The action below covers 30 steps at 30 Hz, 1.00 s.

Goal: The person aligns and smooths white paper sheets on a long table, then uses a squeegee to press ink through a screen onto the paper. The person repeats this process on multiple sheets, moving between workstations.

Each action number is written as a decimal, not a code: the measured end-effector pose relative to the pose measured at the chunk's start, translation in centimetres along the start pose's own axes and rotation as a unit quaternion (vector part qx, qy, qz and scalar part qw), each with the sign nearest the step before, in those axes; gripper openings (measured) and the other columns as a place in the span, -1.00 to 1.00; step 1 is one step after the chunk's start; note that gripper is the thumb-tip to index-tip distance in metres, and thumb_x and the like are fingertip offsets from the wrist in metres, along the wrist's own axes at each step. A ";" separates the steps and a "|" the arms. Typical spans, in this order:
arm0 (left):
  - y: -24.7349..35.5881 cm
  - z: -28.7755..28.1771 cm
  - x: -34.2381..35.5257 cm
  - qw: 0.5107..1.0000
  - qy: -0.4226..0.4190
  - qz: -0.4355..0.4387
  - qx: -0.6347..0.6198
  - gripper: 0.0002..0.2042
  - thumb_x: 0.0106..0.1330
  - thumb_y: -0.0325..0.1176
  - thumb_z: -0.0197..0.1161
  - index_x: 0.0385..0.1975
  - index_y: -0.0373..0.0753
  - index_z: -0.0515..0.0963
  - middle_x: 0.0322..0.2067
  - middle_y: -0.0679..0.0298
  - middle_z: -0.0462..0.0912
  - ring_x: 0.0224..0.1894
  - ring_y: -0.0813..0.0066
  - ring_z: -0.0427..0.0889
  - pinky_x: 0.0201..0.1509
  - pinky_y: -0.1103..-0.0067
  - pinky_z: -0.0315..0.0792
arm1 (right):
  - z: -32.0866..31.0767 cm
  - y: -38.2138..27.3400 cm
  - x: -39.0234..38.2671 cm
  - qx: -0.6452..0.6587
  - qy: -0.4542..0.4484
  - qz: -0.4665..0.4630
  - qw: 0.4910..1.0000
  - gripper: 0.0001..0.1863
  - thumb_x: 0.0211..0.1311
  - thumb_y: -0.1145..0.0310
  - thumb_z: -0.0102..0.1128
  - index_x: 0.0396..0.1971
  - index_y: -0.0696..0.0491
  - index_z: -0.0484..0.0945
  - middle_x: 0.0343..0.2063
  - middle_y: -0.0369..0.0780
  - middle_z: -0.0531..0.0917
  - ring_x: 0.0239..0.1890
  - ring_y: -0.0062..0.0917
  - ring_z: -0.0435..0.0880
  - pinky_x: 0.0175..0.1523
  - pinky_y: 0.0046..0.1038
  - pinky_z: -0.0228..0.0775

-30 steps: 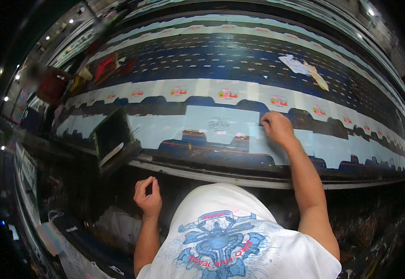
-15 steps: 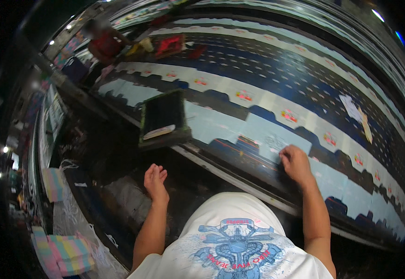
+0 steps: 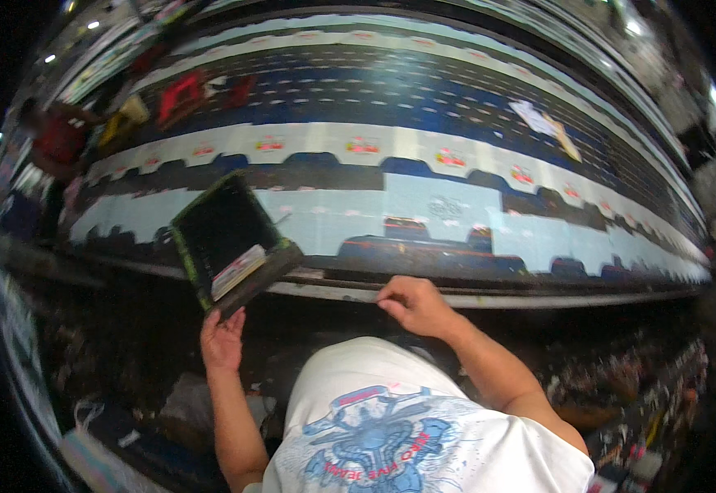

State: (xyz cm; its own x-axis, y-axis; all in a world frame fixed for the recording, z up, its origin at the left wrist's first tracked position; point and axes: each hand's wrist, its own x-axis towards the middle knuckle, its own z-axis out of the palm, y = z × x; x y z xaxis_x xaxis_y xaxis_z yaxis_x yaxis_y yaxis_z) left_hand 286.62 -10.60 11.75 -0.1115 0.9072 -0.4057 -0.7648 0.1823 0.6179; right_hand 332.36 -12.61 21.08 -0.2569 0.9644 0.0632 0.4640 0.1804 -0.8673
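At the table's near edge a dark square printing screen [image 3: 222, 222] with green-smeared edges sits turned cornerwise, its left part tilted upward. A pale, smudged strip [image 3: 239, 271] lies inside it along the near side. My left hand [image 3: 223, 341] has its fingers closed on the screen's nearest corner. My right hand [image 3: 419, 306] is over the table's front rail, fingers curled together, and no object shows in them. Beyond it lies a light blue fabric panel [image 3: 448, 205] with a faint line print, beside dark shapes with orange lines.
The long table [image 3: 358, 107] carries rows of pale panels with red prints. White and tan scraps [image 3: 539, 122] lie on it at right. A red frame [image 3: 180, 99] stands far left, near another person [image 3: 58, 140]. Striped cloth [image 3: 95, 460] is at lower left.
My left hand has come up to the screen's corner and closed on it, and the screen has turned. My right hand has left the fabric panel for the table's edge. The view has swung.
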 end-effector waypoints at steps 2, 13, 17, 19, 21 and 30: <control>0.1 1.0 0.8 1.000 -0.008 -0.016 0.001 -0.63 0.44 -0.37 0.30 0.19 -0.36 0.56 0.08 -0.04 0.75 0.08 0.00 0.79 0.29 0.21 0.67 | 1.9 -1.4 -1.8 0.016 0.006 0.057 0.998 -0.87 0.34 0.47 0.42 -0.17 0.15 0.74 -0.26 -0.08 0.78 -0.24 -0.27 0.81 -0.12 -0.31 0.65; 0.3 3.2 0.4 0.992 -0.110 -0.062 0.011 -0.58 0.36 -0.42 0.26 0.22 -0.30 0.54 0.07 0.00 0.76 0.04 0.03 0.81 0.15 0.24 0.75 | 7.8 -5.6 -10.3 -0.008 0.105 0.124 0.987 -0.89 0.35 0.51 0.41 -0.18 0.15 0.77 -0.34 -0.17 0.76 -0.32 -0.47 0.77 -0.19 -0.44 0.61; -1.9 6.7 0.2 0.986 -0.116 -0.114 0.023 -0.57 0.32 -0.46 0.25 0.21 -0.25 0.55 0.06 0.06 0.77 0.01 0.02 0.82 0.10 0.23 0.78 | 7.4 -7.4 -10.6 0.020 0.099 0.123 0.987 -0.90 0.32 0.49 0.42 -0.21 0.14 0.78 -0.34 -0.18 0.76 -0.31 -0.50 0.76 -0.20 -0.45 0.60; -2.8 7.8 -0.2 0.984 -0.126 -0.121 0.036 -0.58 0.30 -0.47 0.26 0.20 -0.24 0.55 0.05 0.07 0.77 -0.02 0.04 0.83 0.10 0.22 0.78 | 7.5 -8.0 -9.7 0.041 0.088 0.062 0.993 -0.90 0.27 0.53 0.41 -0.23 0.14 0.78 -0.35 -0.16 0.76 -0.30 -0.40 0.77 -0.18 -0.40 0.60; -3.3 8.3 -0.1 0.980 -0.131 -0.144 0.051 -0.59 0.30 -0.48 0.27 0.18 -0.25 0.56 0.04 0.08 0.77 -0.07 0.07 0.84 0.12 0.23 0.79 | 7.8 -8.4 -8.6 0.043 0.074 -0.037 0.996 -0.88 0.24 0.55 0.41 -0.23 0.13 0.78 -0.35 -0.14 0.76 -0.30 -0.32 0.78 -0.18 -0.36 0.60; -4.9 7.5 0.8 0.973 -0.126 -0.179 0.077 -0.66 0.34 -0.47 0.30 0.12 -0.31 0.60 -0.02 -0.01 0.79 -0.03 0.00 0.83 0.19 0.09 0.71 | 10.8 -10.8 -1.4 0.099 -0.041 -0.153 0.982 -0.88 0.14 0.54 0.44 -0.30 0.13 0.73 -0.36 -0.10 0.76 -0.30 -0.17 0.78 -0.16 -0.23 0.63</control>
State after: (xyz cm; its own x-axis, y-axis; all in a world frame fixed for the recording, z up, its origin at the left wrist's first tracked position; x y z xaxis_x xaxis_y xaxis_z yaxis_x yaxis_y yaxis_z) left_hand 295.03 -7.94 13.47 0.3194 0.8354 -0.4473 -0.6189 0.5414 0.5691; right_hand 318.55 -17.98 25.01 -0.4293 0.8509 0.3028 0.1825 0.4100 -0.8936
